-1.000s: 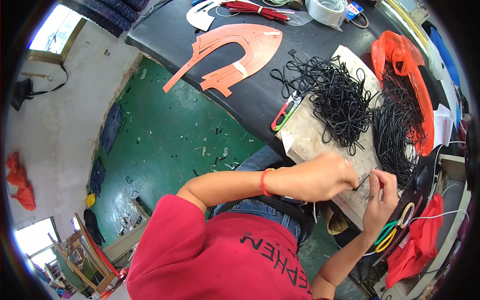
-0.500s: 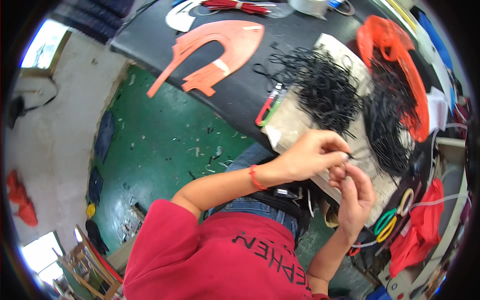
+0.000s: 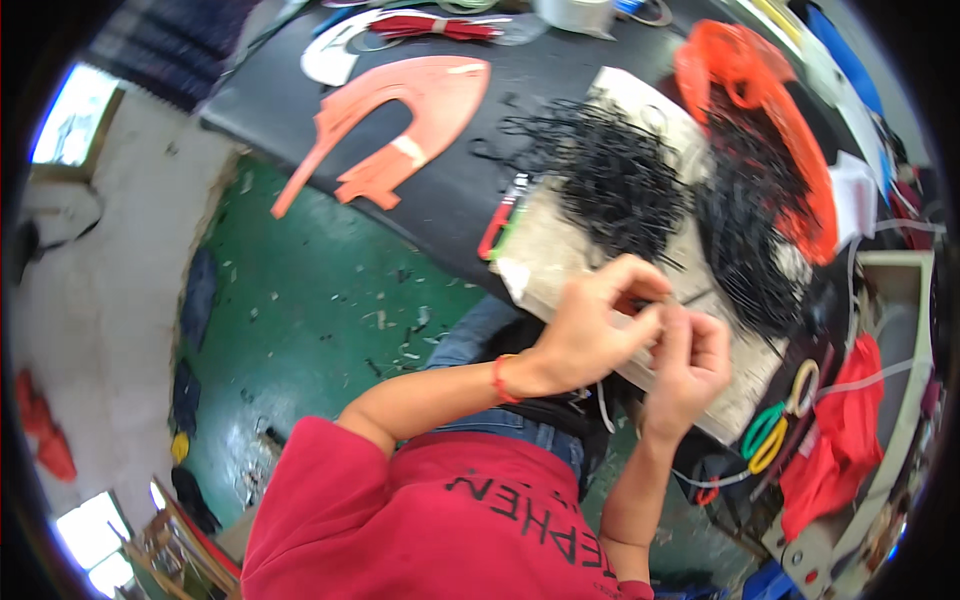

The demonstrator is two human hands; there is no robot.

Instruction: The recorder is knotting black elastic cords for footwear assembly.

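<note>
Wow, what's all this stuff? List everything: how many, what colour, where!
table: one, black, across the top
board: one, pale, middle right
bag: one, orange-red, upper right
cord pile: one, black, mostly on the board
cord bundle: one, black, partly in the bag
curved pieces: count unclear, orange, on the table
curved sheet: one, white, top left
strip bundle: one, red, top
roll: one, white, top edge
slim tool: one, red and green, by the board
scissors: count unclear, green and yellow handles, right
cloth: one, red, far right
floor: one, green, left
shirt: one, red, bottom
wristband: one, red, left wrist
left hand: one, bare, over the board
right hand: one, bare, beside the left
</note>
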